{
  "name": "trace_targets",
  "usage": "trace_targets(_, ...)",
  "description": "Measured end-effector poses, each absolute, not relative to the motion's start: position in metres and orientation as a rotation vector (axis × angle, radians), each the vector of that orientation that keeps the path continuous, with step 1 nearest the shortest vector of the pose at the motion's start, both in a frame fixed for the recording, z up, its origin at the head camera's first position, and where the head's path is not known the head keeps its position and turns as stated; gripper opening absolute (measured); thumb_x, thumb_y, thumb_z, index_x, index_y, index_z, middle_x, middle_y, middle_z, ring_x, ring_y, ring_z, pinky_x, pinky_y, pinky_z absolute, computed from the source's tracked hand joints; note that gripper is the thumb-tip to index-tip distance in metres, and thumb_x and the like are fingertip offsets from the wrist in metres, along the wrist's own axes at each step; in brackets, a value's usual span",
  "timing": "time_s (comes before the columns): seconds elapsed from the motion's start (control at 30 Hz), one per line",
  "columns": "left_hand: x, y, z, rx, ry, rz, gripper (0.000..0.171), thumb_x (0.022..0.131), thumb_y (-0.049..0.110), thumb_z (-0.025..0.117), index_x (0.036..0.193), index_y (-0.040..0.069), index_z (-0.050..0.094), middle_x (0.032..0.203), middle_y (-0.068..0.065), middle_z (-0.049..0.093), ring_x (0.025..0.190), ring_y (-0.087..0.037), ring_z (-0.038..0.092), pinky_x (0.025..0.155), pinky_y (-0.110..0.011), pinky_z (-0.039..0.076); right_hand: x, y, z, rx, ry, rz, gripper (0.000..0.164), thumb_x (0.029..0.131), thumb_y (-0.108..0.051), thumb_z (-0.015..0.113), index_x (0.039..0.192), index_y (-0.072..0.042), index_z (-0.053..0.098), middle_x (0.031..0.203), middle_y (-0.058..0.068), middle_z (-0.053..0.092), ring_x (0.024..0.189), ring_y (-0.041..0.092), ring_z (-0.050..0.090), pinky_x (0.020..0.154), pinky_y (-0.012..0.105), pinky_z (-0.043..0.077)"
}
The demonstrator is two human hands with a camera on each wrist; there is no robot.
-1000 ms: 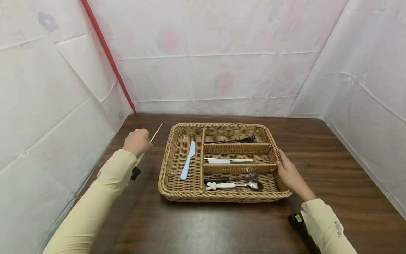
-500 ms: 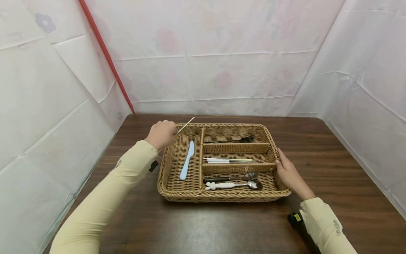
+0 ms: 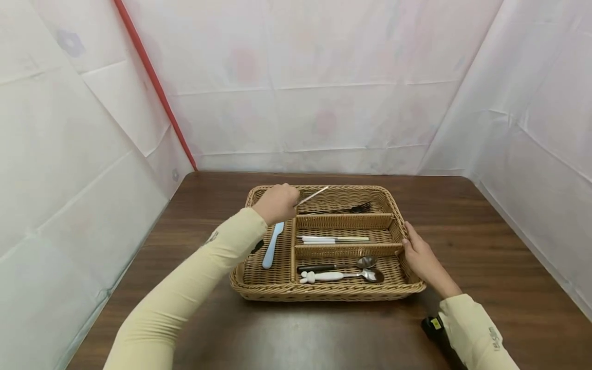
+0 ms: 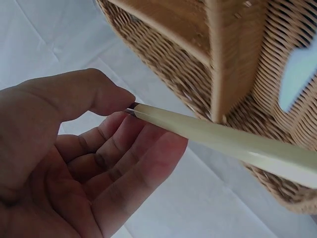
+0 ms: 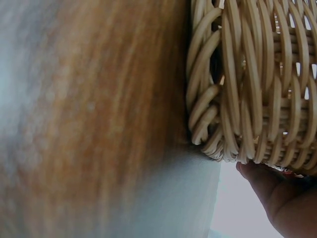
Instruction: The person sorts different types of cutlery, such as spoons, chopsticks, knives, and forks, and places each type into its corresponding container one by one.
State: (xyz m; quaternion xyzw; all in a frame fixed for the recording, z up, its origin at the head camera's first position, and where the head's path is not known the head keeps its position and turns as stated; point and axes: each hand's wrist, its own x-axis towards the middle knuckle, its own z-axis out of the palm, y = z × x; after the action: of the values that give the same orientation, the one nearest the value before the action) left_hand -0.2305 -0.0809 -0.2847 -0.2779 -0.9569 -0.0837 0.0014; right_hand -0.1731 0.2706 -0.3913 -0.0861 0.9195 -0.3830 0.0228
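Note:
In the head view my left hand [image 3: 278, 203] is over the left part of a wicker basket [image 3: 324, 293] with compartments. It pinches a chopstick [image 4: 213, 136], whose pale cream shaft slants up to the right. The left wrist view shows thumb and fingers at a darker, metallic part of it. My right hand [image 3: 423, 257] holds the basket's right rim; some of its fingers are hidden. A light blue knife [image 3: 270, 252] lies in the left compartment, partly under the left arm. Several chopsticks [image 3: 324, 240] lie in the middle right compartment.
At the back right compartment is a black fork [image 3: 361, 208]. The front one holds a dark-handled spoon [image 3: 319, 267] and a spoon with a white figure handle [image 3: 328, 276]. Thin dividers separate the compartments. The brown table [image 3: 296, 339] has sheeted walls behind and beside it.
My left hand has moved right with the chopstick, from beside the basket to above its left part. My right hand has stayed at the rim.

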Motion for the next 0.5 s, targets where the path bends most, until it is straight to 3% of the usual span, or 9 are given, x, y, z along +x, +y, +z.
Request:
trace_targets(0.07,-0.230,-0.072,-0.284,-0.905,-2.995,-0.223,0.033,0.081,-0.006,0.058,0.064,0.014,0.038,0.059,0.002,0.030,0.056,-0.014,0.026,0.055,-0.029,0.029,-0.174,0.271,-0.391,-0.270,2.850,-1.195,0.056,0.105,-0.015,0.028,0.149,0.004,0.000,0.152,0.031,0.005,0.136,0.050,0.010,0.105,0.062,0.016)
trace_targets(0.17,-0.229,-0.060,-0.281,-0.927,-2.991,-0.166,0.031,0.080,-0.005,0.061,0.066,0.013,0.041,0.062,0.001,0.036,0.059,-0.014,0.031,0.056,-0.029,0.031,-0.176,0.272,-0.388,-0.277,2.857,-1.205,0.056,0.105,-0.014,0.029,0.149,0.004,0.001,0.152,0.031,0.006,0.137,0.050,0.010,0.106,0.062,0.015)
trace_targets(0.33,-0.228,-0.043,-0.286,-0.999,-2.984,-0.142,0.035,0.082,-0.007,0.060,0.066,0.013,0.036,0.064,0.001,0.032,0.059,-0.013,0.029,0.055,-0.028,0.030,-0.177,0.273,-0.388,-0.277,2.865,-1.207,0.055,0.105,-0.014,0.028,0.149,0.004,0.001,0.152,0.032,0.006,0.136,0.050,0.011,0.105,0.062,0.016)
trace_targets(0.43,-0.229,-0.033,-0.294,-1.041,-2.980,-0.125,0.028,0.084,-0.003,0.063,0.069,0.012,0.045,0.065,0.002,0.039,0.058,-0.012,0.036,0.055,-0.026,0.037,-0.177,0.273,-0.390,-0.269,2.855,-1.206,0.056,0.105,-0.015,0.028,0.149,0.004,0.000,0.152,0.031,0.005,0.137,0.050,0.010,0.105,0.062,0.015)
trace_targets(0.5,-0.229,-0.027,-0.299,-1.059,-2.985,-0.106,0.016,0.085,0.000,0.065,0.077,0.010,0.056,0.072,0.001,0.051,0.063,-0.013,0.048,0.060,-0.027,0.045,-0.176,0.272,-0.391,-0.266,2.855,-1.200,0.056,0.105,-0.015,0.028,0.149,0.004,0.000,0.152,0.031,0.005,0.137,0.050,0.010,0.105,0.062,0.016)
